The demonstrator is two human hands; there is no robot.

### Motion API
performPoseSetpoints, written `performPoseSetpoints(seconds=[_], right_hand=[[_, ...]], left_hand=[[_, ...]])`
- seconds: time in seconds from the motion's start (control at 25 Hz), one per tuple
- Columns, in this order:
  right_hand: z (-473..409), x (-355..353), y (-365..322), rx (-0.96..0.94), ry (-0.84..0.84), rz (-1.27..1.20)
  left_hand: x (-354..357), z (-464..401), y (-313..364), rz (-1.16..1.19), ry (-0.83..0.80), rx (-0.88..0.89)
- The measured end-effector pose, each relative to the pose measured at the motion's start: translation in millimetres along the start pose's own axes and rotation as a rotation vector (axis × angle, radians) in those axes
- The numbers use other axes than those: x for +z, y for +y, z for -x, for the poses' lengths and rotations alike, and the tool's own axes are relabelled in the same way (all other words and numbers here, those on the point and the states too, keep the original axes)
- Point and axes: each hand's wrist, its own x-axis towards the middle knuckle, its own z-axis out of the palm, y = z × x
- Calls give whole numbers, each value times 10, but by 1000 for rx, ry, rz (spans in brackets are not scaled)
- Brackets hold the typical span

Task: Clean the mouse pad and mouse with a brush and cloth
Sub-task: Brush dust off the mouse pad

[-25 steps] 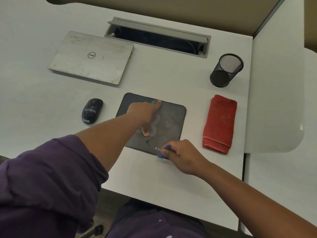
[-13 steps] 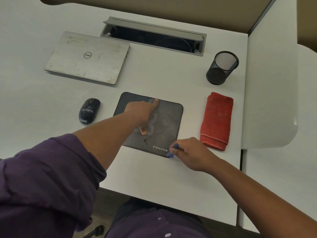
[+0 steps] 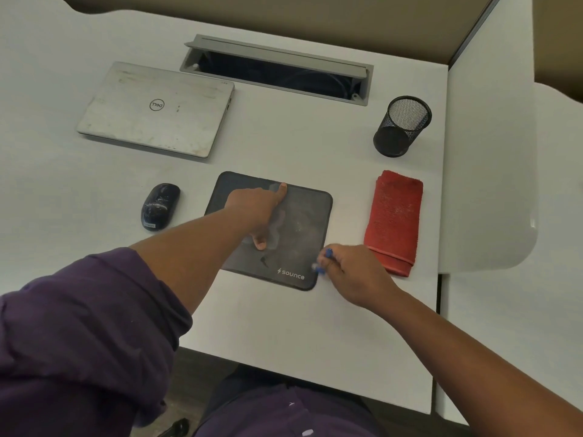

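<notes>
Office: desk [image 3: 284, 146], closed laptop [image 3: 157, 108], mesh pen cup [image 3: 402, 127].

mouse pad [image 3: 303, 228] mid-desk [image 3: 284, 326] | mouse [image 3: 160, 205] left of pad | folded cloth [image 3: 394, 222] right of pad | mesh pen cup [image 3: 400, 127] behind cloth | closed laptop [image 3: 157, 108] behind mouse | cable tray [image 3: 277, 69] behind all | left hand [image 3: 255, 209] on pad | right hand [image 3: 347, 272] with brush [image 3: 323, 261] at pad's near-right corner

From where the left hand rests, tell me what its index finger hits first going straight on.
Likely the cable tray. The left hand points across the mouse pad; beyond is bare desk, though depth is uncertain.
</notes>
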Motion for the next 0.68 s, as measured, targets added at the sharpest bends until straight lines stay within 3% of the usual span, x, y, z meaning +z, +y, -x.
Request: performPoseSetpoints(seconds=[0.08, 0.16, 0.24, 0.28, 0.36, 0.44, 0.48, 0.6, 0.68], right_hand=[[1, 23, -17, 42, -113, -99], [-49, -56, -28, 34, 46, -276], [-148, -160, -49, -23, 258, -218], [-199, -185, -61, -23, 278, -137], [-269, -154, -70, 43, 90, 33], [-278, -119, -56, 102, -136, 10], [-284, -137, -60, 95, -127, -50], [-392, -231, -70, -11, 180, -57], [-489, -252, -74, -74, 223, 54]], left_hand=[[4, -5, 7, -12, -3, 1], [1, -11, -1, -14, 0, 4], [1, -12, -9, -14, 1, 5], [2, -13, -9, -14, 0, 6], [10, -19, -6, -13, -1, 10], [13, -27, -15, -11, -1, 8], [11, -30, -18, -6, -2, 7], [14, -35, -25, -2, -2, 13], [15, -32, -22, -11, -4, 12]])
